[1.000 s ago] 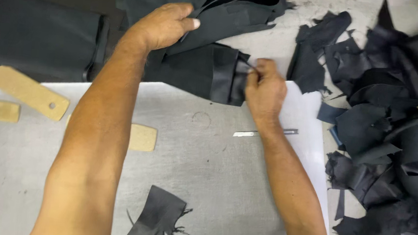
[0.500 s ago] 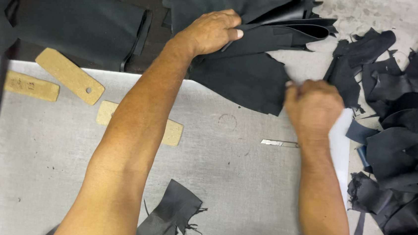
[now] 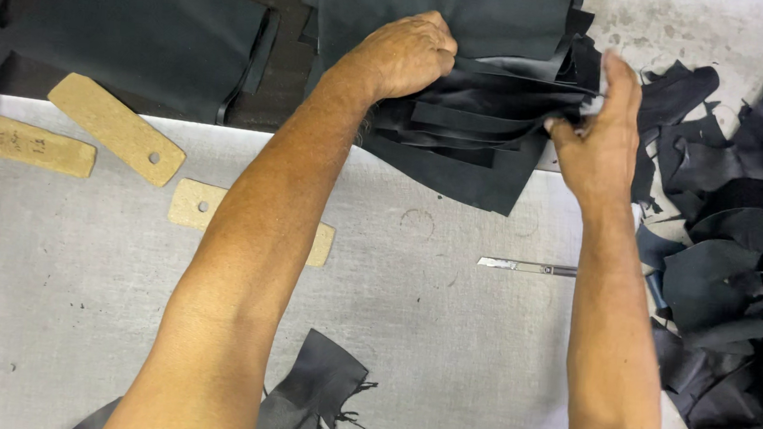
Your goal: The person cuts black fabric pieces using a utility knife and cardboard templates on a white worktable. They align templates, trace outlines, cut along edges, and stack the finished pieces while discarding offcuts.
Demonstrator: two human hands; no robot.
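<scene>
Both of your hands are on the stack of black leather pieces (image 3: pixel 470 122) at the far edge of the grey worktop (image 3: pixel 443 356).

Left hand (image 3: pixel 408 55): knuckles up, fingers curled down into the top of the stack. Grip closed on the upper layers and pressing them in place.

Right hand (image 3: pixel 600 141): at the stack's right edge, thumb up, fingertips pinching the ends of several thin layers. Grip narrow, closed on those layer edges.

Stack: lies partly on the worktop and partly over the dark surface beyond it. Layers are fanned at the right side and not flush.

Around it:
- Utility knife blade (image 3: pixel 527 267) flat on the worktop, near your right forearm, apart from both hands.
- Three tan cardboard templates: one (image 3: pixel 116 128) at the worktop's far edge, one (image 3: pixel 37 146) to its left, one (image 3: pixel 209 210) partly under your left forearm.
- Heap of black offcuts (image 3: pixel 722 269) along the right side.
- Frayed black scrap (image 3: pixel 317 400) at the near edge.
- Folded black sheet (image 3: pixel 133 27) at far left.

Judgement: the step in hand looks like sorting or squaring the layers. Next you would need to keep the left hand's pressure steady while the right hand separates or aligns the edges, since thin layers can slip.
</scene>
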